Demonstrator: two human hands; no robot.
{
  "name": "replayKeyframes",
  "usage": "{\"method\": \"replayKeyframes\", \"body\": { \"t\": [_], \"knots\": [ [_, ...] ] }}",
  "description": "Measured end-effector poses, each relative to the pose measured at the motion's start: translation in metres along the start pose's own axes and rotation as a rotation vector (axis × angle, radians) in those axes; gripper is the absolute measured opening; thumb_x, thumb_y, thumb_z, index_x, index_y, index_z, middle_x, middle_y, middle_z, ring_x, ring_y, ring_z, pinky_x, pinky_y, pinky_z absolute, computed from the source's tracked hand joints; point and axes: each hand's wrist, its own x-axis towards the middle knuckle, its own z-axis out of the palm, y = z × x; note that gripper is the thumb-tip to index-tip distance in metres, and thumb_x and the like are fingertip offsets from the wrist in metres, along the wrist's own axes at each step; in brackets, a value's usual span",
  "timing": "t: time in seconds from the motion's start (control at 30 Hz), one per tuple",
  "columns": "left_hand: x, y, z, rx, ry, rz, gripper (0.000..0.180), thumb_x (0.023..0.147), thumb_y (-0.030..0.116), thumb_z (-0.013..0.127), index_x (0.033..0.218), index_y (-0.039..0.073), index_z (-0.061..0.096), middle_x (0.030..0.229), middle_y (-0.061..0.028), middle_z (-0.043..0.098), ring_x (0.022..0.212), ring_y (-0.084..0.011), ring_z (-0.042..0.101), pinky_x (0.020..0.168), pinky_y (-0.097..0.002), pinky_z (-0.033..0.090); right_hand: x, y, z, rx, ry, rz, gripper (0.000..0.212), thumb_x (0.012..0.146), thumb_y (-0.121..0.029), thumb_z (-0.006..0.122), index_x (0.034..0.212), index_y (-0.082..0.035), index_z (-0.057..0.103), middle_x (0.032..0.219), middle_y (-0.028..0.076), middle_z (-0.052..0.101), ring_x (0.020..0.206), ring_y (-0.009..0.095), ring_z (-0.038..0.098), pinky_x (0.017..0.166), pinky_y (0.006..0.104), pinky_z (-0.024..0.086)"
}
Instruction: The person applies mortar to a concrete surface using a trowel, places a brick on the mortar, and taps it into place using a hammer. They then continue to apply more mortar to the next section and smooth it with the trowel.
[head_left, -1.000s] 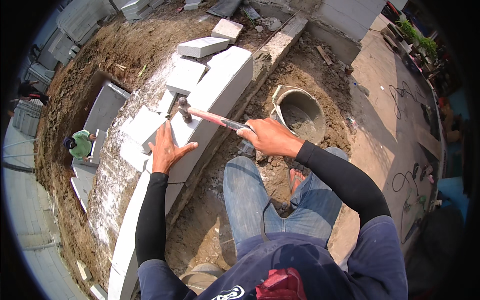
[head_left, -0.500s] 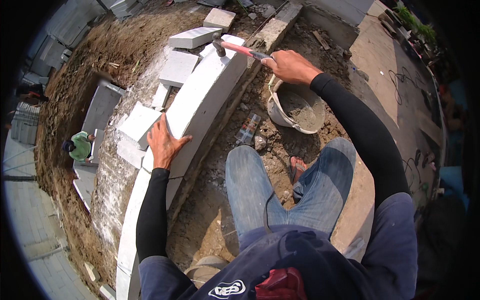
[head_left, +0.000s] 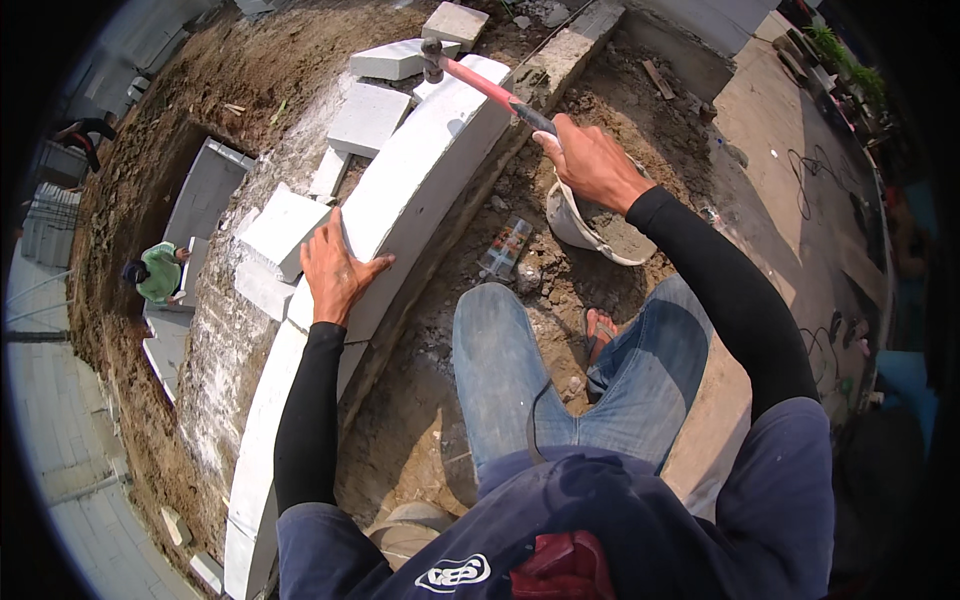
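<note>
The left hand point(head_left: 335, 268) lies flat, fingers spread, grasping nothing, on the top edge of the long white curved stone block point(head_left: 420, 190), seemingly to steady it. The right hand point(head_left: 590, 162) is clenched around the dark grip of a red-handled hammer point(head_left: 478, 82), held out so its metal head sits at the far end of that block, beside loose white square slabs point(head_left: 368, 118). A grey bucket of mortar point(head_left: 600, 232) stands on the dirt just under the right wrist, within easy reach. Another person in a green top point(head_left: 158, 272) crouches in the trench to the left.

Red-handled hammer point(head_left: 480, 82) slants over a long white block point(head_left: 420, 190) topping the wall
</note>
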Motion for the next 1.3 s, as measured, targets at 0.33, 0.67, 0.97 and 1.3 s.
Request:
{"method": "replayKeyframes", "body": {
  "t": [0.33, 0.67, 0.97, 1.3],
  "knots": [
    [0.003, 0.009, 0.0, -0.022, 0.037, 0.004, 0.12, 0.057, 0.058, 0.093, 0.152, 0.007, 0.041, 0.13, -0.0173, 0.057, 0.123, -0.0362, 0.055, 0.116, -0.0644, 0.027, -0.021, -0.051, -0.033, 0.052, 0.022, -0.044, 0.042, 0.107, -0.037, 0.05, 0.094, 0.003, 0.054, 0.07, 0.026, 0.061, 0.066, 0.048, 0.06, 0.062, 0.0558, 0.044],
    [0.001, 0.015, -0.003, -0.032, 0.005, -0.05, 0.119, 0.057, 0.056, 0.093, 0.152, 0.007, 0.041, 0.126, -0.0164, 0.057, 0.121, -0.0354, 0.055, 0.115, -0.0625, 0.027, -0.032, -0.074, -0.025, 0.078, -0.012, -0.101, 0.038, 0.106, -0.034, 0.053, 0.093, 0.002, 0.053, 0.072, 0.03, 0.063, 0.067, 0.051, 0.062, 0.061, 0.0581, 0.046],
    [-0.003, 0.01, -0.005, -0.015, 0.013, -0.039, 0.119, 0.058, 0.057, 0.092, 0.152, 0.006, 0.041, 0.124, -0.0156, 0.058, 0.121, -0.0331, 0.056, 0.115, -0.0609, 0.029, -0.035, -0.059, 0.001, 0.035, -0.113, -0.1, 0.037, 0.106, -0.035, 0.052, 0.098, 0.001, 0.051, 0.071, 0.03, 0.063, 0.068, 0.052, 0.062, 0.06, 0.0601, 0.045],
    [0.012, 0.004, -0.01, -0.144, -0.115, -0.075, 0.138, 0.057, 0.082, 0.08, 0.157, 0.0, 0.032, 0.147, -0.0278, 0.045, 0.143, -0.0403, 0.04, 0.119, -0.0677, 0.015, -0.045, -0.055, 0.016, -0.056, -0.195, -0.016, 0.038, 0.106, -0.037, 0.051, 0.098, 0.0, 0.052, 0.076, 0.03, 0.065, 0.076, 0.053, 0.063, 0.069, 0.0613, 0.046]
  ]
}}
